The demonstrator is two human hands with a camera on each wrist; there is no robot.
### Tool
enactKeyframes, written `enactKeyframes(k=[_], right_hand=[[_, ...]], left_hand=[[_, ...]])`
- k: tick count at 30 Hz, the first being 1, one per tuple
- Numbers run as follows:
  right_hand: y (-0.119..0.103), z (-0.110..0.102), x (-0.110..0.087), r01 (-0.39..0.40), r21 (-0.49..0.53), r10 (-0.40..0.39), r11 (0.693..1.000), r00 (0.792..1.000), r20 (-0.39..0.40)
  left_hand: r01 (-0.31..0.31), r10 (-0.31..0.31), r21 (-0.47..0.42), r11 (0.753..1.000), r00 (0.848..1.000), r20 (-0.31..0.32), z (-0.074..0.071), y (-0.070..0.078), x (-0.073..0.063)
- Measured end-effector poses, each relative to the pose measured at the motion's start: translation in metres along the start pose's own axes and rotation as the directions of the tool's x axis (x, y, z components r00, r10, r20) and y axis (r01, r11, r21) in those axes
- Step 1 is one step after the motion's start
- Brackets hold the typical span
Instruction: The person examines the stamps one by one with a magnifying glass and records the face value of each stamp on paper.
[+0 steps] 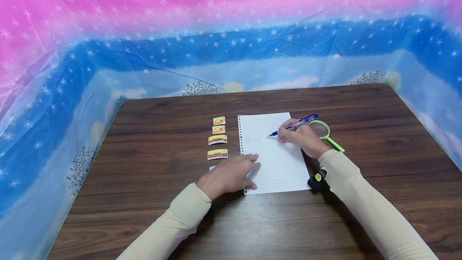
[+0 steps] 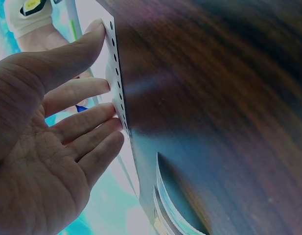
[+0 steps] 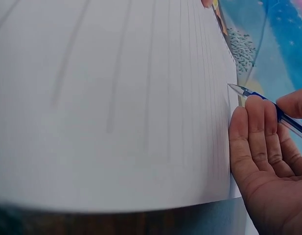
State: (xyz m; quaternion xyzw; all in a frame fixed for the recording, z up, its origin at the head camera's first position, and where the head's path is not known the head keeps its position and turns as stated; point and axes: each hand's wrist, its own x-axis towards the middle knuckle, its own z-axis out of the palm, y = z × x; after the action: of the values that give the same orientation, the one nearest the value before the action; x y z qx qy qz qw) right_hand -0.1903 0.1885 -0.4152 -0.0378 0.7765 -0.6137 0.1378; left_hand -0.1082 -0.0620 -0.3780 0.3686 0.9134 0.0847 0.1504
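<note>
A lined sheet of paper (image 1: 278,167) with punched holes down its left edge lies on the wooden table. My right hand (image 1: 301,136) pinches a blue pen (image 1: 298,123), its tip at the paper near a short row of faint blue writing (image 1: 254,139). In the right wrist view the pen (image 3: 292,123) sits between thumb and fingers, and the side of the hand (image 3: 270,161) rests along the sheet. My left hand (image 1: 231,173) lies over the paper's lower left edge, fingers spread. The left wrist view shows its fingertips (image 2: 103,30) touching the hole-punched margin.
Left of the paper stands a column of small printed cards: orange ones (image 1: 218,121) at the far end, yellow and red ones (image 1: 217,154) nearer, another partly hidden by my left hand. A green-rimmed magnifying glass (image 1: 335,143) lies beside my right hand. A patterned cloth (image 1: 216,47) hangs behind the table (image 1: 159,147).
</note>
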Motion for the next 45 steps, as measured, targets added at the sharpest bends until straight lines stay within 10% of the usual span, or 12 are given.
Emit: enactKeyframes(k=[45], right_hand=[[-0.0071,0.0046,0.001,-0.033,-0.008,0.032,0.999,0.996,-0.086]], left_hand=[[-0.001,0.001,0.001,1.0,1.0,-0.001,0.0004,0.0005,0.0002]])
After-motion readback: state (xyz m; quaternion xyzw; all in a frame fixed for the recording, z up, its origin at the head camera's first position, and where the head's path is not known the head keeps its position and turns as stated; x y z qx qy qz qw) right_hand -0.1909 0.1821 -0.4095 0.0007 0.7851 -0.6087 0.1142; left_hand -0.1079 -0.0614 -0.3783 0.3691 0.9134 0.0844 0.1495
